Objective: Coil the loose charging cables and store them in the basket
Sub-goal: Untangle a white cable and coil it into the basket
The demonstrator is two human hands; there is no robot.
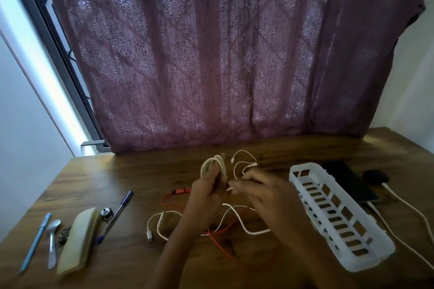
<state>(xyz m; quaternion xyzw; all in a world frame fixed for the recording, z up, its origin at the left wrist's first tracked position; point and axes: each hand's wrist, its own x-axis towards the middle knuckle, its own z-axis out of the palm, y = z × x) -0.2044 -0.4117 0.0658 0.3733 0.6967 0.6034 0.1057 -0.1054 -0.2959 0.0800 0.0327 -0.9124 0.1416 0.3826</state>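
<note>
A thin white charging cable (213, 164) is gripped in the left hand (206, 191). Several loops are gathered into an upright oval coil, raised above the brown wooden table (131, 171), with the fingers curled round the bundle. The right hand (260, 191) is held just beside it with its fingers bent. A free run of the same cable appears to be pinched at its fingertips, though motion blur leaves that short of certain.

For a tidy wrap, each new turn is best laid at the size of the loops already held. A slight twist should be fed in so that no kink is built up. The bundle ought to be clamped under the left thumb while slack is drawn in.

Care is called for below the hands. Loose white runs are draped over a thin orange cable (218, 234), beside a second white cable (159, 224), and which run belongs to the coil cannot be told. A hard pull there is likely to drag the lot.

The long white slatted plastic basket (373, 260) is set to the right, near the right hand.
</note>
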